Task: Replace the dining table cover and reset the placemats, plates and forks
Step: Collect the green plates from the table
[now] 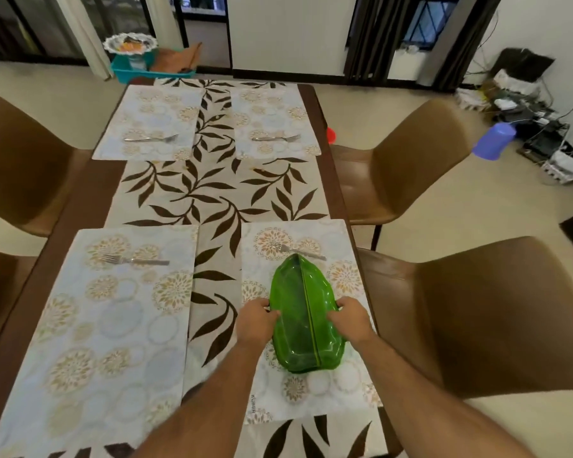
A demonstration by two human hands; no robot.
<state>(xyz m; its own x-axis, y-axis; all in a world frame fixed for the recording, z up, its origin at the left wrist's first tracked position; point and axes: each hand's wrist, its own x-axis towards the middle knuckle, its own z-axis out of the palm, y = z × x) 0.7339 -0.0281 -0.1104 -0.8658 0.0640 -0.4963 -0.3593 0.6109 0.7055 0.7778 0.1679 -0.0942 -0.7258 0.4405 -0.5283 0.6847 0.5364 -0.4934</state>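
Green leaf-shaped plate point(303, 322) lies on near-right placemat point(311, 391), pointed tip toward fork point(298, 251). Left hand point(257, 320) grips plate's left edge, right hand point(353, 320) grips right edge, fingers curled over rim. Three other floral placemats, each with fork. Leaf-print cover point(212, 193) runs along dark wooden desk point(90, 190). Brown chairs point(411, 160) both sides. Beige floor, teal basket point(146, 69) beyond far end, cable clutter point(526, 110) far right.

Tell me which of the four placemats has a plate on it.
The near right placemat: both hands hold a green leaf-shaped plate on it. The other three carry only forks.
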